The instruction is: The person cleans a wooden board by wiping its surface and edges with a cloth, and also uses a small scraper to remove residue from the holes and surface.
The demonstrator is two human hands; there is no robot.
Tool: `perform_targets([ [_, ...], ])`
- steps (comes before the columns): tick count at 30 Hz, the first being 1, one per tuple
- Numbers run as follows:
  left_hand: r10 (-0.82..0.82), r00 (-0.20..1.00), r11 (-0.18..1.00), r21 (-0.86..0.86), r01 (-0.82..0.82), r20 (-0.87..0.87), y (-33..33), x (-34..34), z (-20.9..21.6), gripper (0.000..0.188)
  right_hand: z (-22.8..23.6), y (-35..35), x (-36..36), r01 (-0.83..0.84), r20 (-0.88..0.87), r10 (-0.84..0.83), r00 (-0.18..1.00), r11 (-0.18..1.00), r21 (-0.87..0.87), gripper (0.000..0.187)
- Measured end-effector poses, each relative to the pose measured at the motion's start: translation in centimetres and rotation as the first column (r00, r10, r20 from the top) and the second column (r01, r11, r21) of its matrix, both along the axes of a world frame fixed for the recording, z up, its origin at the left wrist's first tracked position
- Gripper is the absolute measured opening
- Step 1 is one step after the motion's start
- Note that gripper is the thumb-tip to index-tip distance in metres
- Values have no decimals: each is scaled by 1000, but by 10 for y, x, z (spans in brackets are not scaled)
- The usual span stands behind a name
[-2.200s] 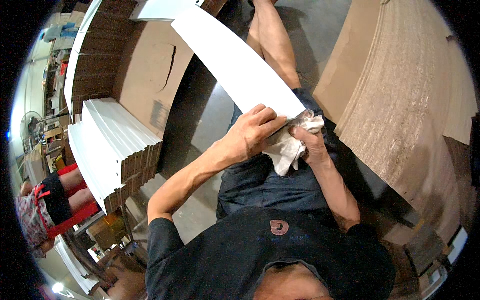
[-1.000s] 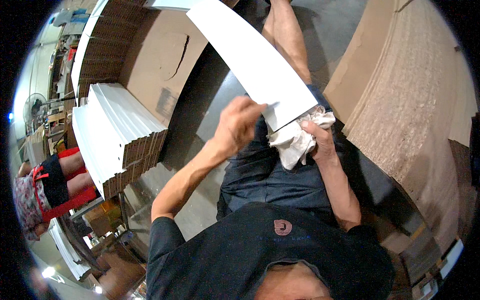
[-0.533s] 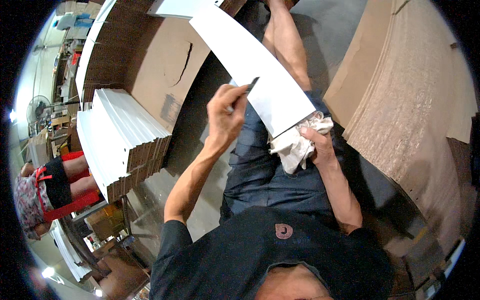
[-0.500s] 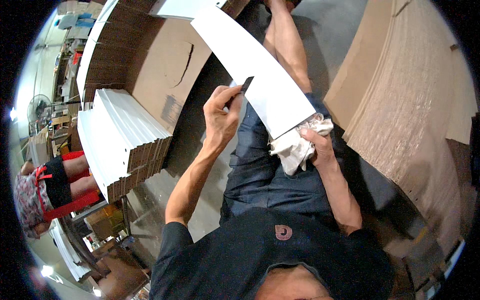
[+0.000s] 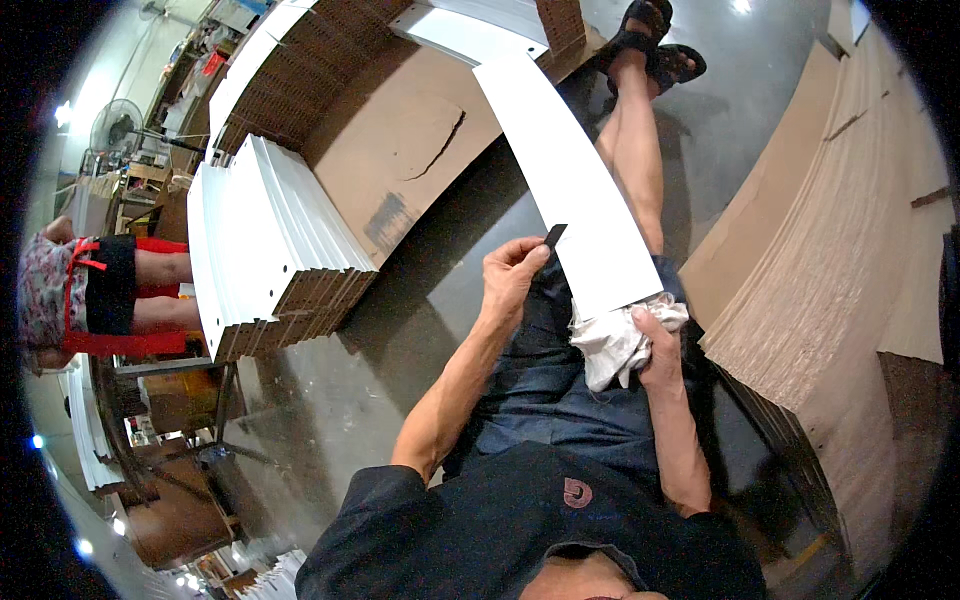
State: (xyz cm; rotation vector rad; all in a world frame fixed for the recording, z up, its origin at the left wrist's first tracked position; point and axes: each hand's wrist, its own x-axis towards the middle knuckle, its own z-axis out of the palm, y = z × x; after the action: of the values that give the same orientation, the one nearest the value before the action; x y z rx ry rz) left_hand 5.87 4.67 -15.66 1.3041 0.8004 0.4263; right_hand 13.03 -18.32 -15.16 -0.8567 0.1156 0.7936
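A long white panel slants across my lap, its near end over my thighs and its far end by the stacked boards. Pinched in my left hand is a small flat black piece, touching or just over the panel's left edge. I cannot tell exactly what that piece is. My right hand is closed on a crumpled white cloth, bunched against the panel's near end. Part of the cloth is hidden behind my thumb and fingers.
To the left, a stack of white boards stands on brown cardboard. More white panels lie at the far end. On the right rises a tall pile of brown sheets. Another person stands beyond the left stack, near a fan.
The whole view has shifted, with panel and hands now farther right and lower. My left hand with the black piece stays by the panel's left edge; my right still grips the cloth.
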Motion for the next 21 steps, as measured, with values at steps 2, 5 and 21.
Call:
perform_targets([
  [2, 11, 998, 926, 378, 15, -68, 1, 1, 11, 10, 2, 1, -1, 7, 25, -7, 1000, 1000, 4, 39],
  [5, -115, 972, 728, 648, 223, -206, -11, 0, 32, 11, 7, -3, 1, -19, 104, 18, 994, 1000, 6, 38],
  [21, -536, 790, 288, 815, 502, -297, -41, 11, 60, 27, -1, -3, -2, 8, -3, -8, 1000, 1000, 15, 42],
])
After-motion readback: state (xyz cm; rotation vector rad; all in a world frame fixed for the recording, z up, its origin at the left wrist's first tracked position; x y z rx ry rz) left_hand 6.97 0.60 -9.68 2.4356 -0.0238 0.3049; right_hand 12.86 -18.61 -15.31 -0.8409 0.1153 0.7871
